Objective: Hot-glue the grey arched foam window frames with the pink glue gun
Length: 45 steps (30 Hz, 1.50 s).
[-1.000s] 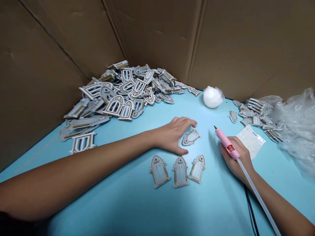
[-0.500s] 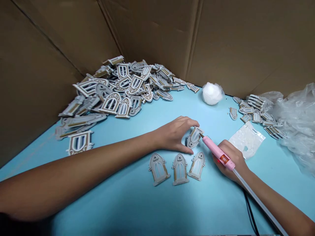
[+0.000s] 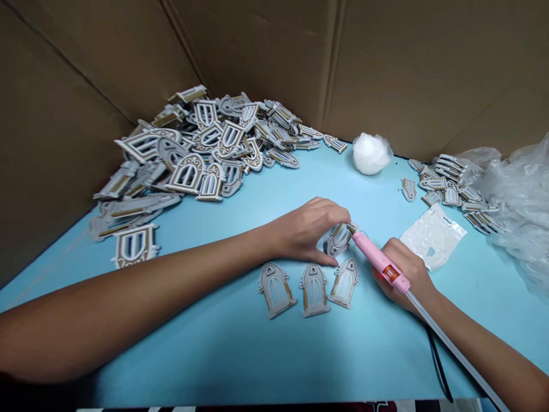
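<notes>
My left hand (image 3: 306, 232) grips a grey-and-gold arched window piece (image 3: 338, 239), which stands tilted off the blue table. My right hand (image 3: 403, 274) holds a pink pen-shaped tool (image 3: 380, 263) trailing a clear tube (image 3: 454, 349). The tool's tip reaches the top edge of the held piece and appears to touch it. Just below my hands, several similar arched pieces (image 3: 314, 290) lie flat in a row. My fingers hide part of the held piece.
A large heap of window pieces (image 3: 206, 149) fills the back-left corner against cardboard walls (image 3: 420, 74). Back right are a white fluffy ball (image 3: 369, 153), a smaller group of pieces (image 3: 446, 194), a small plastic bag (image 3: 433, 236) and crumpled plastic (image 3: 521, 200). A black cable (image 3: 437, 360) runs below.
The window piece has gone from lying flat to being held tilted in my left hand. My right hand has moved left, bringing the tool's tip to the piece.
</notes>
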Motion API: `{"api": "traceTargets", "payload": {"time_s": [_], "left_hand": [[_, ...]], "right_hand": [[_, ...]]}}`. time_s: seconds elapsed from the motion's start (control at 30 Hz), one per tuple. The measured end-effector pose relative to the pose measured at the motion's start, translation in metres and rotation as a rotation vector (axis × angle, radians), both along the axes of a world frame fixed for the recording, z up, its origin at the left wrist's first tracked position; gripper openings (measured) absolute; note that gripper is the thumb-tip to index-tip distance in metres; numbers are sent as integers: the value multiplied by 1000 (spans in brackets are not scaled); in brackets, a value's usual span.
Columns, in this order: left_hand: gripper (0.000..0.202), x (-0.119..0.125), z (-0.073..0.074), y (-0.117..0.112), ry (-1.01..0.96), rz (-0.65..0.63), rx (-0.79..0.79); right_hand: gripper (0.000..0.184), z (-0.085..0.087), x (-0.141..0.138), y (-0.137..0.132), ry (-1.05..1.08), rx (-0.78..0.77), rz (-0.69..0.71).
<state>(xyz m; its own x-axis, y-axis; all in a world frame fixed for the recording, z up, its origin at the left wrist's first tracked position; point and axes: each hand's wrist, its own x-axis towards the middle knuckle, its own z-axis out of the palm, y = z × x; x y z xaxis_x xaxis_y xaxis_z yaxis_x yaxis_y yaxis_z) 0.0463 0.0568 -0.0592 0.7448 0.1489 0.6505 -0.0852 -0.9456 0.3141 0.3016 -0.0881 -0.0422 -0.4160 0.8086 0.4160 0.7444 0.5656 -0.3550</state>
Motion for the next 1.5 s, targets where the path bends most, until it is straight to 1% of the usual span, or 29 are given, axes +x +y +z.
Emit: {"api": "traceTargets", "payload": {"time_s": [0.33,0.5,0.63,0.8,0.97,1.23,1.5], "left_hand": [[67,0,0,0,-4,10,38],[67,-1,0,1,-2,15,34],[66,-1,-1,1,2,16,37],[67,-2,0,0,25,36,28],[66,-2,2,1,2,25,48],[66,-2,2,0,-6,17,32],[66,-2,2,0,-6,16,30]], "right_hand": [[25,1,-2,-1,-6,2,-12],[22,1,-1,-1,-20,-12,-32],[24,1,-1,-1,-27,4,-19],[24,1,-1,-1,-36,4,-47],[24,2,-2,-1,-31,13,-17],[23,0,-3,0,-32,28,-16],[22,3,-4,0,-8,12,-6]]}}
